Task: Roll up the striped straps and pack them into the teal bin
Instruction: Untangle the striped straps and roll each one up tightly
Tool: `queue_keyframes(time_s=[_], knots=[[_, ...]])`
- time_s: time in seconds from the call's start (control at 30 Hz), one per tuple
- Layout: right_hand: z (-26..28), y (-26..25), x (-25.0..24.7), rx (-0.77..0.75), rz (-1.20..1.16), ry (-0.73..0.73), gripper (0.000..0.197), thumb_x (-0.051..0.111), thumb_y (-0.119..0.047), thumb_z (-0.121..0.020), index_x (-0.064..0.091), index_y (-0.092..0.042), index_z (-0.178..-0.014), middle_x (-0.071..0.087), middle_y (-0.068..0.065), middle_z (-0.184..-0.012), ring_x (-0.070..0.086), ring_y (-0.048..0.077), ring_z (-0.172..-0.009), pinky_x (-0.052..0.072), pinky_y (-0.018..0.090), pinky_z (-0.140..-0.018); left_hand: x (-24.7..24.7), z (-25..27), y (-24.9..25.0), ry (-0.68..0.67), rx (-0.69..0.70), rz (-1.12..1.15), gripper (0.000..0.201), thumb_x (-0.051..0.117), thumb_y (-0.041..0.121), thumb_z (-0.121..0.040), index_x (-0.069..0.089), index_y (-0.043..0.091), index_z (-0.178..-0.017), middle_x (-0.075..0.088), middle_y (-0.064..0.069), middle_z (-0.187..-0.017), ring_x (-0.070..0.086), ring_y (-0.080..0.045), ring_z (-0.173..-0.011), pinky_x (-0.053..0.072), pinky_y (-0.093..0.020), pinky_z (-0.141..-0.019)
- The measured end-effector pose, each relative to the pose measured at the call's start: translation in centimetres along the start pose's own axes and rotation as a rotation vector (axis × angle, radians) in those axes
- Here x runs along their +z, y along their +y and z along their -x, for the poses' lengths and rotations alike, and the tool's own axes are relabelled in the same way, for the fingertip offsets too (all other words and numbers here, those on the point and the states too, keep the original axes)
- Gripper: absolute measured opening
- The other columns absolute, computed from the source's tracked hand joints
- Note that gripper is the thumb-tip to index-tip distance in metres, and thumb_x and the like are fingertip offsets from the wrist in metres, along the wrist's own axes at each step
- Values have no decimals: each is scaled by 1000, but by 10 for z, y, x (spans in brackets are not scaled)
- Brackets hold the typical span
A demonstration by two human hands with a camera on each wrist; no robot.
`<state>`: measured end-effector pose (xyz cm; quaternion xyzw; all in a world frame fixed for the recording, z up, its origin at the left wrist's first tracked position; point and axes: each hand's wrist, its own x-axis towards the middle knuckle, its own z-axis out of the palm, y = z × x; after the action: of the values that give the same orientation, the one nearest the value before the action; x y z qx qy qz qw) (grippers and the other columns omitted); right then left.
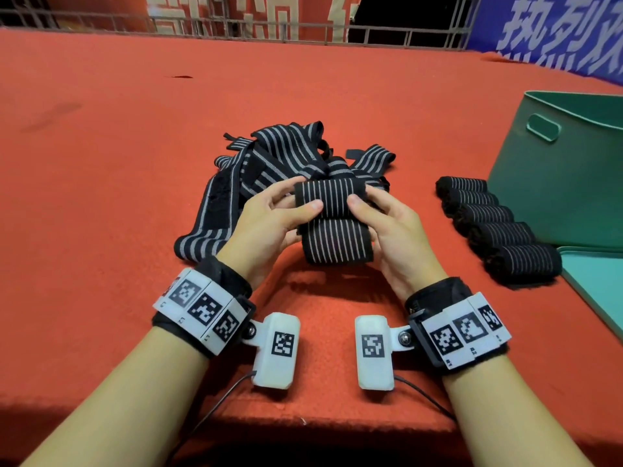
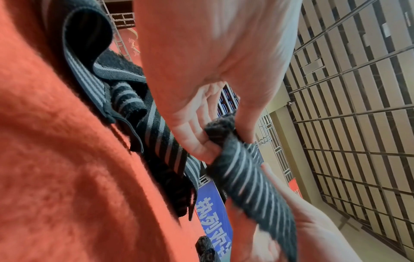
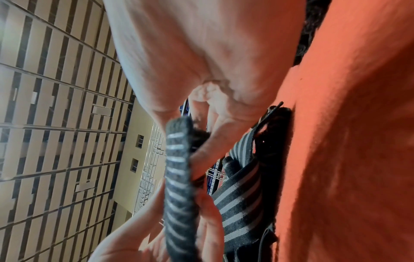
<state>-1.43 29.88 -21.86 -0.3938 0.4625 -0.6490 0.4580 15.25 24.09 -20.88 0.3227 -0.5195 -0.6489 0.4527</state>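
We see the left hand [image 1: 269, 217] and the right hand [image 1: 387, 224] holding 1 striped strap [image 1: 332, 224] above the red cloth [image 1: 118, 197], each hand clasping one side edge. The left fingers [image 1: 283, 190] curl behind the rolled top of the strap while the left thumb presses its front face; the right thumb presses the opposite front edge, the right fingers [image 3: 215, 124] curled behind. Below the thumbs the unrolled tail hangs flat. Just beyond the fingertips lies a loose heap of straps [image 1: 269, 163] on the cloth. To the right of the right fingers, 5 rolled straps [image 1: 495, 227] lie side by side in a row, beside the teal bin [image 1: 556, 183], whose lid [image 1: 600, 284] lies flat nearby.
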Motion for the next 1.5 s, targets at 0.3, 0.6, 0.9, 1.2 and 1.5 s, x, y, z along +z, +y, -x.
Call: queue_keyframes(time_s=[0.3, 0.6, 0.9, 1.2, 1.5], knots=[[-4, 6, 1, -81, 117, -49, 31, 54, -16, -106, 54, -13, -137, 72, 4, -113, 72, 16, -94, 61, 34, -77, 6, 5, 1, -130, -119, -13, 24, 57, 18, -103, 66, 8, -123, 75, -11, -114, 74, -26, -96, 62, -39, -82], [-7, 13, 5, -51, 238, -61, 35, 46, -34, -109, 43, -17, -139, 67, 3, -108, 70, 21, -84, 60, 40, -67, 1, 8, 1, -130, -40, -184, 38, 70, 1, -92, 63, 10, -128, 74, -9, -120, 72, -23, -111, 60, -42, -92], [-6, 11, -2, -85, 121, -84, 28, 63, -13, -100, 61, -12, -127, 73, 6, -114, 70, 20, -106, 58, 41, -92, -2, 6, 3, -100, -173, -80, 53, 45, -21, -83, 64, 5, -125, 74, -13, -119, 75, -28, -101, 62, -35, -73], [-3, 12, -5, -167, 165, -111, 32, 72, -6, -90, 69, -23, -118, 71, 6, -123, 67, 22, -117, 54, 51, -102, -9, 7, -3, -147, -263, -67, 50, 53, 57, -97, 67, 19, -126, 76, -11, -113, 75, -26, -97, 61, -41, -88], [-7, 2, -2, 93, 7, -134, 31, 57, -12, -96, 68, -16, -125, 73, 3, -111, 71, 16, -95, 60, 32, -72, -8, 0, -5, -94, -180, 6, 36, 57, 11, -101, 56, 4, -137, 69, -13, -117, 70, -28, -96, 63, -41, -82]])
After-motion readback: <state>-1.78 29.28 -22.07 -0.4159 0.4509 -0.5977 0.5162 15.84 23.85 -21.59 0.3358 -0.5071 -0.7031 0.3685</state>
